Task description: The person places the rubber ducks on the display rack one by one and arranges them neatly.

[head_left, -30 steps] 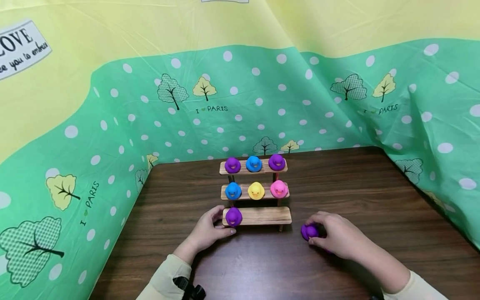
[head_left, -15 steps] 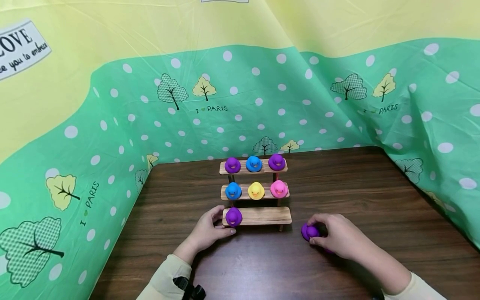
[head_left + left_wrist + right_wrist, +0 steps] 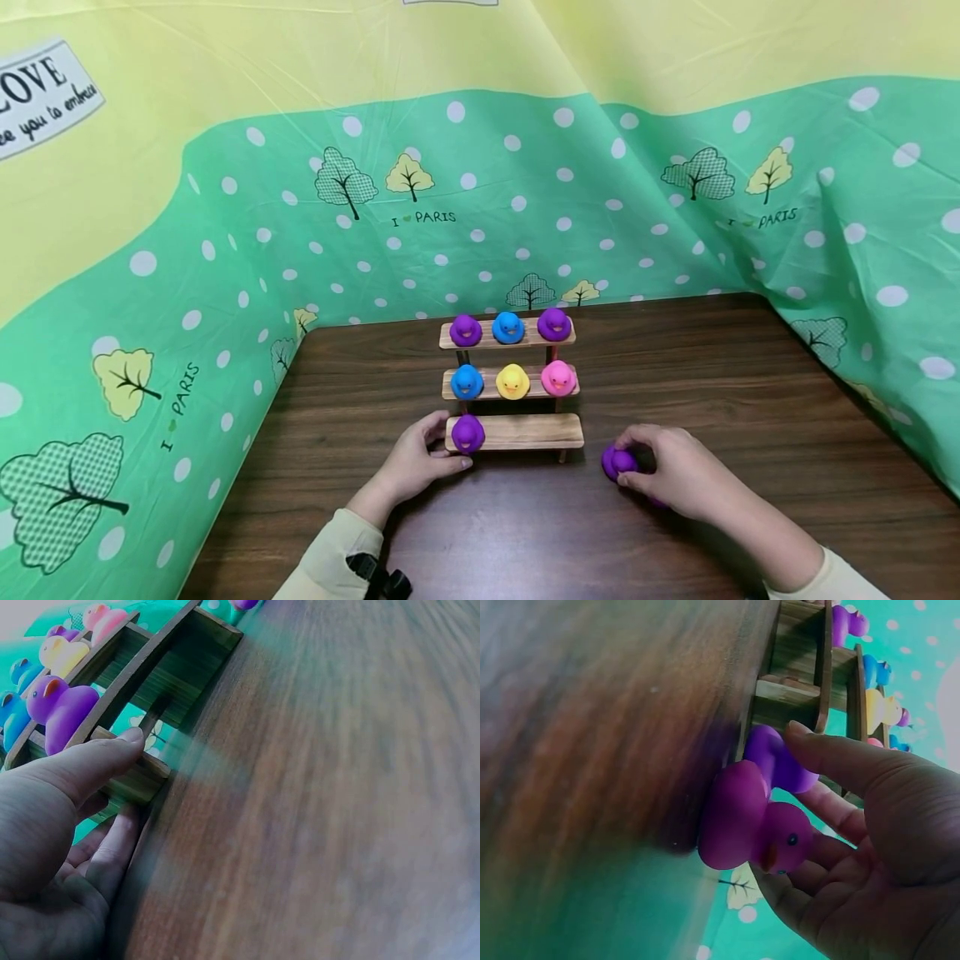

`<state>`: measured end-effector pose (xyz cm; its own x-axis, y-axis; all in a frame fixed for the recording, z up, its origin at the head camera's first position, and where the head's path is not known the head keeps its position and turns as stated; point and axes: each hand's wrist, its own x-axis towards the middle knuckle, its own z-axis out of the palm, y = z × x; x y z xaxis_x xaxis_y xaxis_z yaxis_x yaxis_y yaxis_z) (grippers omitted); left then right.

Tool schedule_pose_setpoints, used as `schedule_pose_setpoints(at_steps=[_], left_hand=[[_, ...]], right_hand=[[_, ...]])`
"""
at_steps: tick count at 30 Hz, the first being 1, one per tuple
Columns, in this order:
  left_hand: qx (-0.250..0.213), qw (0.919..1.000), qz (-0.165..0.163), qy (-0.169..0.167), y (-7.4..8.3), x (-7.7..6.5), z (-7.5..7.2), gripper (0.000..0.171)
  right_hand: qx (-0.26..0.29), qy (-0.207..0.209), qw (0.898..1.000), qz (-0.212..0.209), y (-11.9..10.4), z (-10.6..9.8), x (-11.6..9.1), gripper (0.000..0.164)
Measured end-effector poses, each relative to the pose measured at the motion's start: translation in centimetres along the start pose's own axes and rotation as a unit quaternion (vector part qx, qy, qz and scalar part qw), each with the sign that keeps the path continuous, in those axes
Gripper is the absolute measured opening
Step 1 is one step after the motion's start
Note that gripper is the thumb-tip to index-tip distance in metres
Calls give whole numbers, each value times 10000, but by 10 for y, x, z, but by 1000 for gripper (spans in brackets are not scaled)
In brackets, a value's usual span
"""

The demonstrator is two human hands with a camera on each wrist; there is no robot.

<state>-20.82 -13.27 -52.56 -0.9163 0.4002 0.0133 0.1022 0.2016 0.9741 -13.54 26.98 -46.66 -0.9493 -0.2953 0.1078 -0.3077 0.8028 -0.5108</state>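
A three-tier wooden display stand (image 3: pixel 525 432) holds small rubber ducks on its steps. My left hand (image 3: pixel 420 457) grips the left end of its lowest step, thumb along the front. Beside that hand a purple duck (image 3: pixel 468 434) sits on this step. Right of the stand, my right hand (image 3: pixel 675 469) pinches another purple rubber duck (image 3: pixel 619 462) between thumb and fingers, low at the table. In the right wrist view, a magenta-purple duck (image 3: pixel 735 817) lies on the table under the palm, close to the pinched duck (image 3: pixel 769 754); the head view mostly hides it.
The middle step carries a blue duck (image 3: pixel 467 382), a yellow duck (image 3: pixel 512 382) and a pink duck (image 3: pixel 558 378). On the top step are a blue duck (image 3: pixel 508 327) and two purple ones. A green and yellow printed cloth (image 3: pixel 487 192) surrounds the dark wooden table (image 3: pixel 675 358).
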Motion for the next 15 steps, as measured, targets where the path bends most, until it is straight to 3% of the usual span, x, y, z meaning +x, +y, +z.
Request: schedule_pose_setpoints(at_steps=[15], left_hand=[[1,10000,-9,-6,-1,1,-1,69]], right_hand=[[32,578,9976,-384,-7,-1,2,33]])
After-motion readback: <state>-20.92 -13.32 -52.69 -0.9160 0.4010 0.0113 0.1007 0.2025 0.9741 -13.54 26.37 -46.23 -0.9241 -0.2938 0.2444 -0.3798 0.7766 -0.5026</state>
